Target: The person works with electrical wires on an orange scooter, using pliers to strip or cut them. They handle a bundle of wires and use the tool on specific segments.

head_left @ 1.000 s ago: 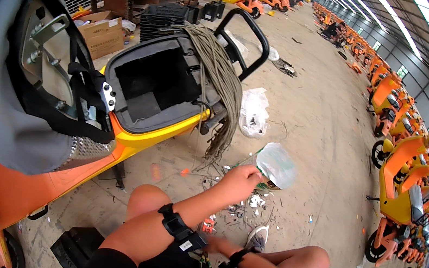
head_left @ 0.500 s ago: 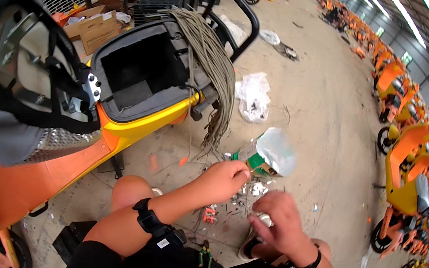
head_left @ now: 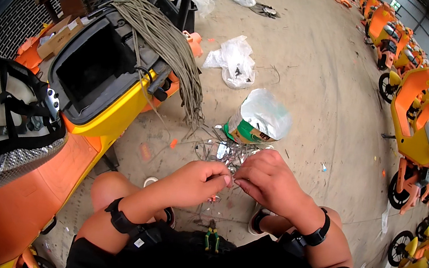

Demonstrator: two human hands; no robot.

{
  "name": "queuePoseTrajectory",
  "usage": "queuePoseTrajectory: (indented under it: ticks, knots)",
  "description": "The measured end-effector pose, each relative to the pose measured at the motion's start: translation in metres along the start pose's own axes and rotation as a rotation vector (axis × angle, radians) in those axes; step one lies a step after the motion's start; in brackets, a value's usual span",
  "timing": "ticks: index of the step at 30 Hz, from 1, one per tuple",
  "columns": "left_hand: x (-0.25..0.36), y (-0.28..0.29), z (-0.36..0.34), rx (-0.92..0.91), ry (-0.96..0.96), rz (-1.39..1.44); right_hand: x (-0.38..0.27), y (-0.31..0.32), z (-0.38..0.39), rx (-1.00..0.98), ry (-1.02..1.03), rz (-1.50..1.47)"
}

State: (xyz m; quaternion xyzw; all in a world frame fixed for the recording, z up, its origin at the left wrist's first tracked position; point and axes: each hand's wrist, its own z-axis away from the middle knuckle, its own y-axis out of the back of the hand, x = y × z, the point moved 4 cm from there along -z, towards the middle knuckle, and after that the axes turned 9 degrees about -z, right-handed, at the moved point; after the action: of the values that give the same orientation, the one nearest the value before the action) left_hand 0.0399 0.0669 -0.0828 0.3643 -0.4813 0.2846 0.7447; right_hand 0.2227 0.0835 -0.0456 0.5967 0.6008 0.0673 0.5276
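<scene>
My left hand (head_left: 202, 181) is closed, with thumb and forefinger pressed together. Just beside it, my right hand (head_left: 269, 179) is also closed in a pinch, fingertips pointing at the left hand's. Whatever lies between the fingers is too small to make out. Below and beyond both hands, a heap of small metal parts and wire scraps (head_left: 221, 150) covers the floor. A cut-open bucket with green and white sides (head_left: 252, 129) stands just past that heap. Green-handled pliers (head_left: 212, 238) rest close to my body, between my legs.
An orange and yellow scooter (head_left: 112, 119) stands at my left, its seat tipped up and storage box uncovered. A coil of grey-green rope (head_left: 164, 44) drapes over its rear. Clear plastic bags (head_left: 234, 62) lie farther off. Rows of similar scooters (head_left: 418, 124) line the right side.
My hands have come closer together and both now pinch; the right hand's fingers were looser before. The view has shifted, so the scooter and bucket appear farther left and higher.
</scene>
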Motion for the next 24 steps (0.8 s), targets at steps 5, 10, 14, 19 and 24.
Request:
queuePoseTrajectory:
  ticks: [5,10,14,19,24]
  knots:
    - [0.001,-0.006,-0.007,-0.052,0.015,0.09,-0.001,0.003,0.008,0.064,-0.064,-0.03]
    - [-0.006,-0.018,-0.008,-0.057,-0.002,0.11,-0.003,0.0,0.015,0.076,-0.111,-0.058]
    - [0.006,-0.018,0.0,-0.042,0.05,0.089,-0.006,0.001,0.015,0.069,-0.156,-0.115]
    - [0.012,-0.007,0.01,0.023,0.038,0.061,0.002,0.007,0.015,0.076,-0.205,-0.116]
    - [0.003,0.058,0.027,0.25,0.118,0.307,0.046,0.042,0.036,0.2,-0.585,-0.268]
